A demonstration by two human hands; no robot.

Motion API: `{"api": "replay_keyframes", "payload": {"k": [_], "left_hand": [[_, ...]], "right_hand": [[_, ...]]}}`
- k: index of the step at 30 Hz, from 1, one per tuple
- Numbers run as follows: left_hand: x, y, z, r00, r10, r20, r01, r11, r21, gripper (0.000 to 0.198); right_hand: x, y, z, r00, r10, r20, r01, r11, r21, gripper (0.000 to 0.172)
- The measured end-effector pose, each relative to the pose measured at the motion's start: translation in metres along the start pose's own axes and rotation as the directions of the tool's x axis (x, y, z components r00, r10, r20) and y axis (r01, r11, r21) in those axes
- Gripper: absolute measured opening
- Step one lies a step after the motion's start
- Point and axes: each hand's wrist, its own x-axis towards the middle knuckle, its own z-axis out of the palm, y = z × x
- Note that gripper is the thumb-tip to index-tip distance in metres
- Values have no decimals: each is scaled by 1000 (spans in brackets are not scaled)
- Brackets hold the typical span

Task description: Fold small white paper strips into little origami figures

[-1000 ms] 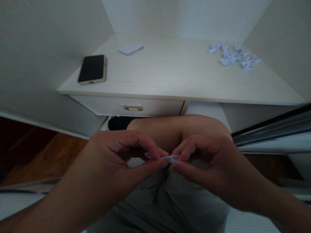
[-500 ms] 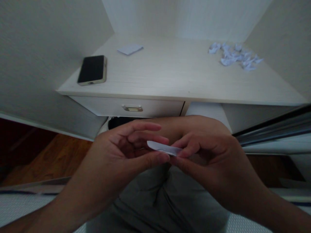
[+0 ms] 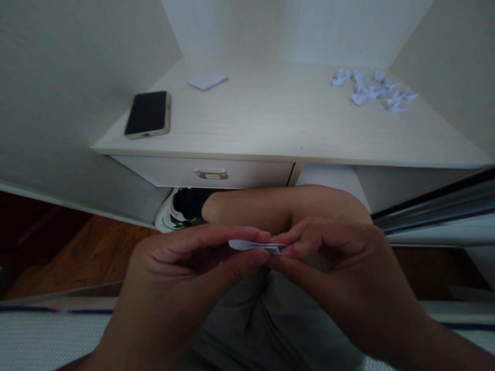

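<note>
Over my lap, both hands pinch a small folded piece of white paper (image 3: 253,246). My left hand (image 3: 185,268) closes thumb and fingers on its left end. My right hand (image 3: 328,257) pinches its right end between thumb and forefinger. The paper lies nearly flat between the fingertips, partly hidden by them. My bare knee (image 3: 278,206) is just behind the hands.
A pale wooden desk (image 3: 270,134) with a drawer (image 3: 211,173) stands ahead. On it lie a dark phone (image 3: 148,114) at the left, a flat paper slip (image 3: 208,80) at the back, and several folded white paper pieces (image 3: 373,90) at the back right. A shoe (image 3: 176,214) sits under the desk.
My left fingers, spread half a second ago, have closed down onto the paper again. The paper has tipped flatter. The view has shifted slightly, showing the shoe under the desk.
</note>
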Motion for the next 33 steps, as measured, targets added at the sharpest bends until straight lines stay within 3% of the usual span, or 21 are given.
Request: {"api": "replay_keyframes", "payload": {"k": [4,9,15,20,25,33], "left_hand": [[1,-2,0,999,-49,1,49,996,-74,17],[3,-5,4,998,-61,6,61,990,-124,22],[0,-10,7,1000,5,-13,-6,998,-65,14],[-3,-12,3,1000,-3,-27,2,1000,-20,17],[-2,-14,1,996,-56,-65,55,998,-20,16],[0,-8,-4,998,-62,-24,62,998,3,10]], "right_hand": [[4,0,0,998,65,13,-66,995,81,19],[6,4,3,998,65,-8,-65,998,20,21],[4,9,8,989,-126,-78,114,983,-143,18],[-1,14,6,940,-340,-17,309,873,-378,15],[-3,17,5,913,-405,44,381,812,-442,12],[-3,16,8,897,-436,75,417,776,-474,8]]}}
